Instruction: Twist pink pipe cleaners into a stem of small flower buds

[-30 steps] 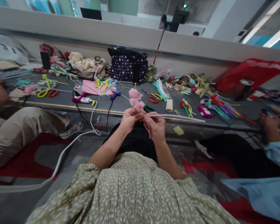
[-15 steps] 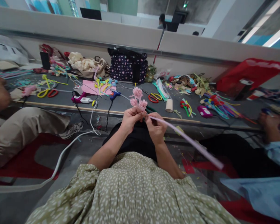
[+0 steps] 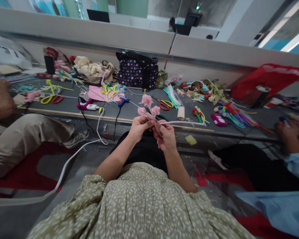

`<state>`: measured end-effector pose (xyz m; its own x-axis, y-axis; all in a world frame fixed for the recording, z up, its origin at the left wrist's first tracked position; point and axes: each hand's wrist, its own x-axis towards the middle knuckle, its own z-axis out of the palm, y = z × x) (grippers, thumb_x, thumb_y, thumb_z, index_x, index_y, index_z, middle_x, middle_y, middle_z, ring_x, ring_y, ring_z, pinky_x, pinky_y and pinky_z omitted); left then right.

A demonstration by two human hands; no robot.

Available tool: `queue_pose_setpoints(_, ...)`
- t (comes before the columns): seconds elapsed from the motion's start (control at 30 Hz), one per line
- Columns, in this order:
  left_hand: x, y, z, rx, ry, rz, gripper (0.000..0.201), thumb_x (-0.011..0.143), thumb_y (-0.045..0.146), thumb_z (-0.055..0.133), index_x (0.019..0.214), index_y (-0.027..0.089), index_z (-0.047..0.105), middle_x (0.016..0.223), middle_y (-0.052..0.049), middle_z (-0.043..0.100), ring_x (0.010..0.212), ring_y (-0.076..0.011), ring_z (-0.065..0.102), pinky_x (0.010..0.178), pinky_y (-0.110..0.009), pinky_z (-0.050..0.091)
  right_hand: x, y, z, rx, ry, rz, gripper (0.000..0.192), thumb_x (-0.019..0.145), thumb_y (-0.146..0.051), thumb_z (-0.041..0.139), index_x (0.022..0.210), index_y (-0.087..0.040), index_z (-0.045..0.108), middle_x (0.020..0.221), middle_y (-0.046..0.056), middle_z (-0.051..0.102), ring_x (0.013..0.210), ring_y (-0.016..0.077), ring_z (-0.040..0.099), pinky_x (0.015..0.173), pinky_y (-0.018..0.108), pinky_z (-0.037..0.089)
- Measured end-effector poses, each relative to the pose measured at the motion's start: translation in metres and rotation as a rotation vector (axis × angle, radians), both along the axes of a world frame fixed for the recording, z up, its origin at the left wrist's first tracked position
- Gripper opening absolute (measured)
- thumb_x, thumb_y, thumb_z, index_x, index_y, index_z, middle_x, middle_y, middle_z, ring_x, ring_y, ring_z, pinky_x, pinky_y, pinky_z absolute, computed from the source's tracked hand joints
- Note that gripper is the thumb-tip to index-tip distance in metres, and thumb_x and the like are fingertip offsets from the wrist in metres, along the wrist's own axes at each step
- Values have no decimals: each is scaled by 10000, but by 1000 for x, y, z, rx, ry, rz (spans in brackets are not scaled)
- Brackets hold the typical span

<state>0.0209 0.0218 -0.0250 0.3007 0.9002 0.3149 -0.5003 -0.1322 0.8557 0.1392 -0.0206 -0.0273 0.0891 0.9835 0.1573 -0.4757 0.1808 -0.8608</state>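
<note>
Nearest, the patterned top fills the lower middle, with a forearm reaching out on each side and the co-workers' legs well apart from both elbows. The two hands meet just in front of the desk's near edge: the left hand pinches the stems of a pink bunch, three flower heads upright over the edge, while the right hand grips one pale pink strip, which runs out rightward along that edge. Below, one yellow scrap lies on the floor. Just beyond the flowers, a dark green handle lies partly hidden; to its right stands one beige tube, near the strip. Two pairs of scissors with red and yellow handles lie on the desk, one behind the flowers, the other well to the left, with one blue glue gun between them. Farther back come one pink sheet, one dotted bag, one green bottle and one red bag, all before the long partition that bounds the far side.
</note>
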Motion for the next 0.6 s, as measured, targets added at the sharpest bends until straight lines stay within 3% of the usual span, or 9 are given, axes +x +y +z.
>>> queue_pose_setpoints(0.27, 4, -6, 4, -1, -31, 110, 283, 619, 370, 818, 638, 137, 658, 628, 2, 609, 498, -72, 504, 471, -203, 411, -3, -4, -8, 243, -347, -332, 138, 790, -329, 673, 802, -196, 635, 598, -39, 586, 447, 82, 497, 396, 200, 376)
queue_pose_setpoints(0.43, 6, -7, 3, 27, -29, 144, 254, 647, 352, 799, 643, 145, 651, 609, 14, 584, 488, -65, 482, 474, -201, 407, 1, -9, -4, 533, -744, -566, 53, 838, -217, 605, 799, -206, 639, 765, 18, 647, 694, 147, 604, 668, 288, 512)
queue_pose_setpoints(0.53, 7, -7, 3, 12, -15, 172, 258, 637, 353, 804, 641, 149, 647, 598, 19, 576, 489, -67, 483, 482, -201, 404, 4, -8, -3, 649, -922, -615, 74, 841, -181, 580, 810, -210, 641, 805, 49, 657, 796, 175, 612, 765, 321, 503)
queue_pose_setpoints(0.6, 8, -8, 3, 1, -12, 181, 266, 631, 362, 807, 645, 149, 649, 602, 17, 580, 493, -69, 483, 484, -201, 404, 5, -7, -4, 630, -950, -616, 77, 838, -201, 581, 784, -210, 635, 780, 47, 646, 757, 169, 601, 738, 311, 498)
